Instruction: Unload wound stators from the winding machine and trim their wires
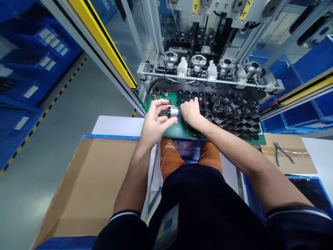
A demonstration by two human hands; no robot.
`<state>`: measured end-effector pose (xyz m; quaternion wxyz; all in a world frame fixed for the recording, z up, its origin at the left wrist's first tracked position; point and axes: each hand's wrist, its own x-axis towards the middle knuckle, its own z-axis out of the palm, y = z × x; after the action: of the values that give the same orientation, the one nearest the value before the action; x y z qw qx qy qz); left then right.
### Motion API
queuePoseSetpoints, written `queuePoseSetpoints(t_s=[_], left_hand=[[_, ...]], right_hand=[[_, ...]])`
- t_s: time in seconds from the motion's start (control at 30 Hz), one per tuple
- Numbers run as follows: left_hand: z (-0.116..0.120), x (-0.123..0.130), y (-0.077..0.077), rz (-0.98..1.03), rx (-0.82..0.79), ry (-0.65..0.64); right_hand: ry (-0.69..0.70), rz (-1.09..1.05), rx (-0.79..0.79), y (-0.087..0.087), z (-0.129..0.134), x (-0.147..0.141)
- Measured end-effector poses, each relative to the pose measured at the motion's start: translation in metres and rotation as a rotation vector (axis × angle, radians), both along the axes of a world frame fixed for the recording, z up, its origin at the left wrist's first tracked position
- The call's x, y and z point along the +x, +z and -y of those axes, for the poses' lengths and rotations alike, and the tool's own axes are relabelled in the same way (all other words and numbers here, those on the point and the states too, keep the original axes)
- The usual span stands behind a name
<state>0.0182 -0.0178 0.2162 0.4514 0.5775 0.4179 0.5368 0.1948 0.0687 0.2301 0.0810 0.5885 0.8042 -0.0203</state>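
My left hand [154, 119] curls its thumb and fingers around a silver stator core [174, 111] with dark ends, over the left part of a green mat [179, 131]. Close beside it on the right, my right hand [191, 111] is closed, its fingertips bent down at the edge of the black ring-shaped parts [226, 110]. What those fingertips grip, if anything, is hidden. Several copper-wound stators [156, 92] stand at the mat's back left corner, and more lie partly behind my left hand.
A machine fixture with a row of metal holders [198, 61] stands behind the mat. Yellow-edged posts [109, 41] flank the opening. An open cardboard-lined box [96, 177] is at left. Pliers [280, 152] lie on cardboard [299, 165] at right, above a blue bin [318, 182].
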Motion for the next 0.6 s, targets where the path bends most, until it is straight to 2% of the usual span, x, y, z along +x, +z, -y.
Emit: queuePoseSetpoints(t_s=[0.1, 0.2, 0.27, 0.33, 0.37, 0.43, 0.5, 0.6], left_hand=[[0.023, 0.005, 0.008, 0.129, 0.01, -0.036], [0.039, 0.007, 0.013, 0.206, 0.041, 0.001], [0.046, 0.005, 0.014, 0.225, 0.051, 0.053], [0.05, 0.004, 0.011, 0.238, 0.039, 0.118], [0.05, 0.004, 0.009, 0.25, 0.029, 0.148], [0.048, 0.006, 0.003, 0.275, 0.006, 0.198], [0.044, 0.009, -0.005, 0.295, -0.033, 0.242], [0.038, 0.016, -0.016, 0.263, -0.131, 0.296]], right_hand=[[0.029, -0.025, -0.016, 0.005, 0.001, 0.001], [0.112, -0.105, -0.008, 0.026, 0.015, 0.016], [0.212, -0.357, -0.005, 0.046, 0.035, 0.036], [0.294, -0.786, -0.067, 0.066, 0.064, 0.062], [0.291, -0.989, -0.138, 0.075, 0.08, 0.076], [0.179, -1.296, -0.309, 0.087, 0.114, 0.101], [0.02, -1.529, -0.419, 0.091, 0.142, 0.124], [-0.16, -1.774, -0.376, 0.084, 0.167, 0.157]])
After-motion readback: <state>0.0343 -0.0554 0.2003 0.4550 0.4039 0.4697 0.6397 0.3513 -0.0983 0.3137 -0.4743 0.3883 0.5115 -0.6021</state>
